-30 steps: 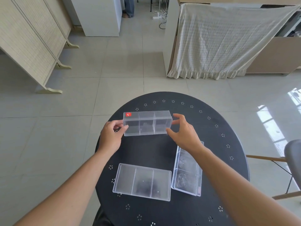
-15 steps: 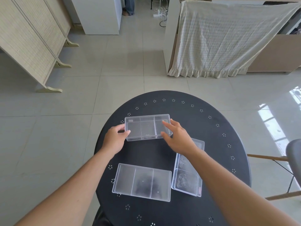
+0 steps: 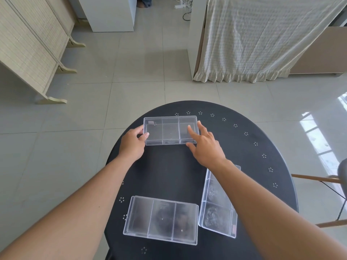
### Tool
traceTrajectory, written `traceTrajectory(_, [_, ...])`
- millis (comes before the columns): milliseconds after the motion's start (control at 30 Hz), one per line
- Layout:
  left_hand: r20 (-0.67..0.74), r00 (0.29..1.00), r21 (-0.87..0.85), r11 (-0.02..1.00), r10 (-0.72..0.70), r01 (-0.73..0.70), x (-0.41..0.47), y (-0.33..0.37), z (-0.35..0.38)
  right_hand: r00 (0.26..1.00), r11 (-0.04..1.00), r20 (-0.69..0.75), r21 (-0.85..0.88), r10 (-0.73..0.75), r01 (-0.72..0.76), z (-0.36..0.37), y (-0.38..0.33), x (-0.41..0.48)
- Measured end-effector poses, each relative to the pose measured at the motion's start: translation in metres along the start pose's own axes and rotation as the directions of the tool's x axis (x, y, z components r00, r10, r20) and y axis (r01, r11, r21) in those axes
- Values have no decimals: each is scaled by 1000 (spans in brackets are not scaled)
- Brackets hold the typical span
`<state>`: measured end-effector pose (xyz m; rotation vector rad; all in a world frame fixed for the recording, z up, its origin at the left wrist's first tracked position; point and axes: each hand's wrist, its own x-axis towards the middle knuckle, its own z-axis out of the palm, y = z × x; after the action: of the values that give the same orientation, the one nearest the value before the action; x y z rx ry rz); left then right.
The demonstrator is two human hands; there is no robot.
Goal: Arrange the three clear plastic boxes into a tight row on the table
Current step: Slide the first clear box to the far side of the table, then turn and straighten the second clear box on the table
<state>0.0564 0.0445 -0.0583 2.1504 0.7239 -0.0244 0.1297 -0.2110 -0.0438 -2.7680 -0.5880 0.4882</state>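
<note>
Clear plastic far box lies long-axis 9-to-3 at table's 12; our left hand pinches its 9 end, our right hand rests spread-fingered on its 3 end.

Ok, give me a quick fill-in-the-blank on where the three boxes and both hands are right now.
1. The far box lies flat on the ____ round table.
2. Each clear box is divided into ____ compartments.
3. The left hand touches the far box's ____ end, the right hand its other end.
4. The near box and the right-side box together form an ____ shape, not a row.

Missing words: black; three; left; L
</note>
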Motion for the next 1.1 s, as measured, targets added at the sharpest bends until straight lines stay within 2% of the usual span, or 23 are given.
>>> traceTrajectory(167, [34, 999, 16, 1000, 7, -7, 18, 8, 11, 999, 999, 6, 22, 32, -32, -2, 10, 11])
traceTrajectory(333, [13, 995, -26, 995, -97, 97, 14, 9, 5, 1000, 993, -12, 115, 17, -16, -5, 12, 8])
traceTrajectory(467, [-69, 987, -65, 988, -144, 139, -2, 8, 2, 988, 961, -26, 240, 151, -141, -15, 31, -8])
traceTrajectory(567, [-63, 992, -40, 994, -105, 103, -26, 8, 3, 987, 953, 59, 255, 152, -163, -20, 63, -32])
traceTrajectory(700, [34, 998, -8, 999, -50, 51, -62, 10, 10, 956, 957, 288, 256, 60, -138, -33, 103, -76])
traceTrajectory(767, [68, 997, 9, 1000, -19, 18, -82, 16, 15, 936, 955, 347, 253, 61, -156, -34, 119, -96])
traceTrajectory(900, [97, 994, 19, 999, 42, -44, -115, 24, 26, 934, 892, 296, 341, 199, -298, -19, 144, -127])
traceTrajectory(1100, [223, 961, 44, 983, 166, -180, -150, 30, 47, 900, 806, 114, 408, 421, -428, 4, 152, -166])
